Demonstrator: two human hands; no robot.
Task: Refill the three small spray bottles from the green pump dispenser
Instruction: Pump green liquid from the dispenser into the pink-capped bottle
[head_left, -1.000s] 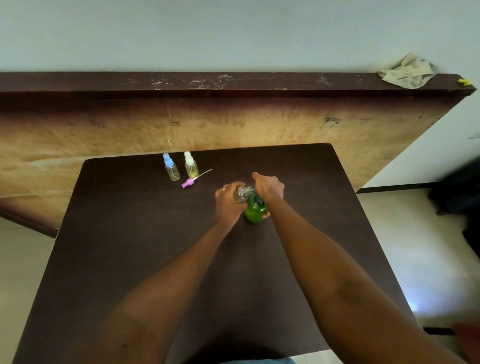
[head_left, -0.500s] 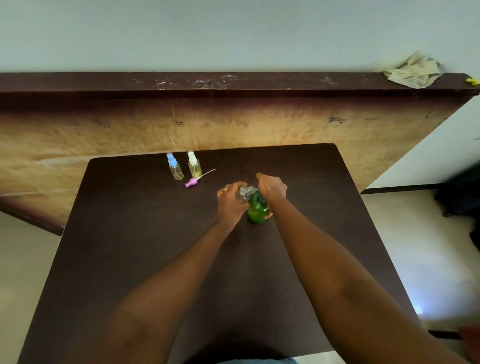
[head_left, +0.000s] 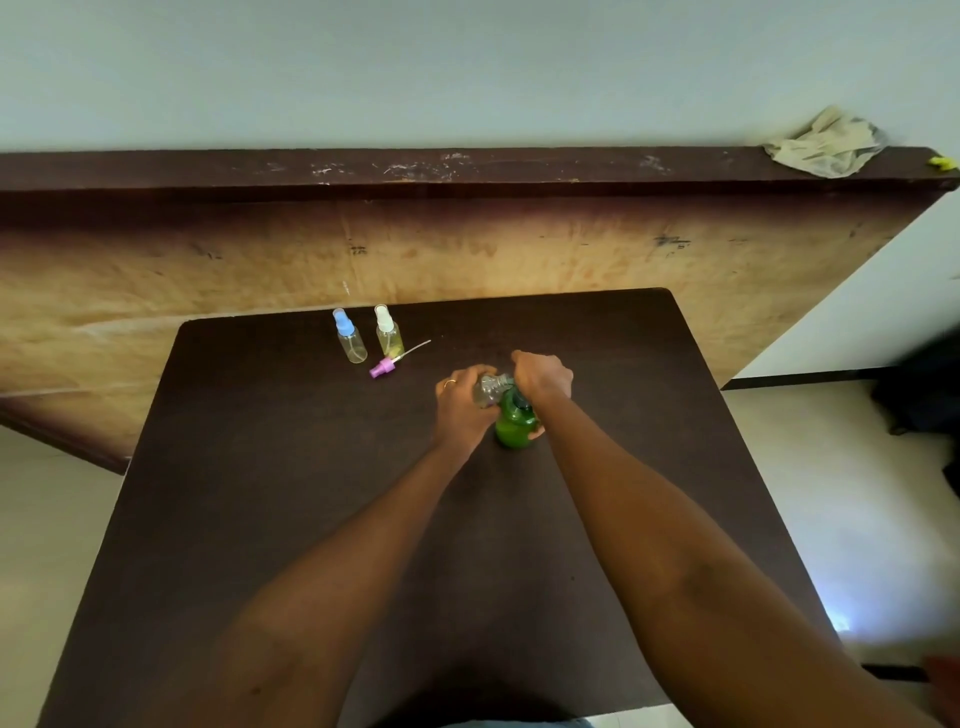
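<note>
Green pump dispenser (head_left: 514, 423) stands on the surface (head_left: 311, 493), my right grip (head_left: 543, 376) clenched over its head exactly as a second ago. My left grip (head_left: 462, 402) holds the uncapped clear bottle (head_left: 491, 389) at the spout. Nothing has shifted, so this fill is probably unfinished.

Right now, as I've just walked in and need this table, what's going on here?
A person is refilling spray bottles. The left hand holds an open clear bottle at the spout of the dispenser, which the right hand grips. A blue-capped bottle and a white-capped bottle stand farther back on the table, a pink sprayer lying beside them.
</note>
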